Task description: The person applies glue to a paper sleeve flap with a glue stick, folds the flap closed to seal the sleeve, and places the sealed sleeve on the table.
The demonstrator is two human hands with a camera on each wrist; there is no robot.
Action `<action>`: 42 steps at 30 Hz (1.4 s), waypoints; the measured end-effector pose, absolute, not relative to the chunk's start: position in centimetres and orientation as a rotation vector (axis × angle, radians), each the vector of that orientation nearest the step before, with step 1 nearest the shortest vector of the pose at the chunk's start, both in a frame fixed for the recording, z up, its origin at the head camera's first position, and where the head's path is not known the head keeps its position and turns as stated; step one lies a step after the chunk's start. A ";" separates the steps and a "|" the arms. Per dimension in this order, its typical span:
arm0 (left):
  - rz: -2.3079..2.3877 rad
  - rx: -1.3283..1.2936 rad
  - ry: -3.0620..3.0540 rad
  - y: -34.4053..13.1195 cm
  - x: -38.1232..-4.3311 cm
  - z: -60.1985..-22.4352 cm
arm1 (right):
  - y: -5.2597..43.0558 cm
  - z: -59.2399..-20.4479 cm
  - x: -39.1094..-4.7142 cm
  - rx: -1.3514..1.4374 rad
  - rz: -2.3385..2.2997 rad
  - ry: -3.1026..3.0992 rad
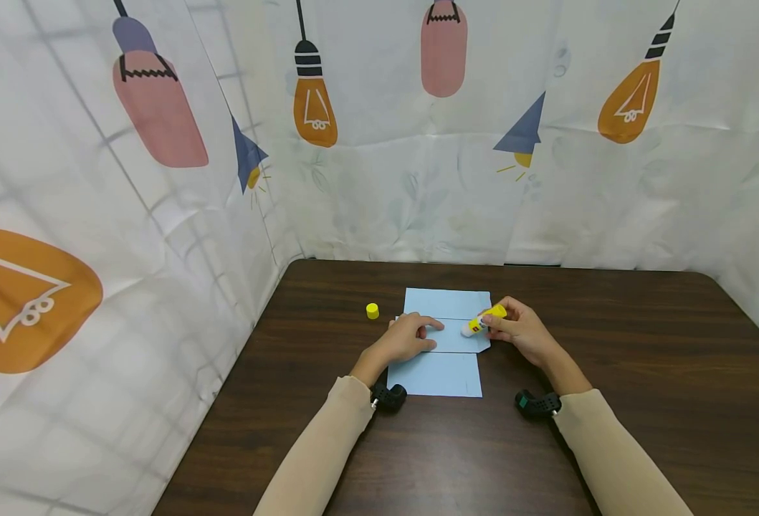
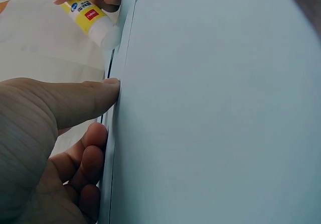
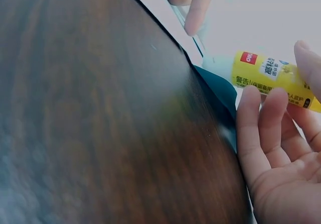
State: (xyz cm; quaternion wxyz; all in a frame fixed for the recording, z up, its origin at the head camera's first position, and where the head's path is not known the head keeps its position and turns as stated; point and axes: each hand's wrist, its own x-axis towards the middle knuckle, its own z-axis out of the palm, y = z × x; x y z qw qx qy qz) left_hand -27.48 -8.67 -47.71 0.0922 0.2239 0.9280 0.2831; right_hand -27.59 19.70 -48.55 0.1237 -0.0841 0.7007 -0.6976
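Observation:
A light blue sheet of paper (image 1: 437, 376) with crosswise fold lines lies on the table, a small flap at its right edge. My right hand (image 1: 526, 332) holds a yellow glue stick (image 1: 497, 311) between thumb and fingers. Its uncapped white end tilts down to the middle panel of the paper. In the right wrist view the glue stick (image 3: 271, 73) shows a red label by its white end. On the left of the same panel rests my left hand (image 1: 405, 338), thumb and index finger extended on the paper, the other fingers bent. No object is in that hand.
The glue stick's yellow cap (image 1: 372, 311) stands on the dark wooden table (image 1: 643, 344), left of the paper. Behind and to the left hangs a white curtain (image 1: 385, 193) printed with lamps, close to the table edges. Each wrist wears a black band (image 1: 388, 396).

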 end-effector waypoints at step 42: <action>0.837 0.646 2.748 -8.7 -27.3 -47.6 | 19.5 -48.1 -27.8 -0.011 -1.938 2.264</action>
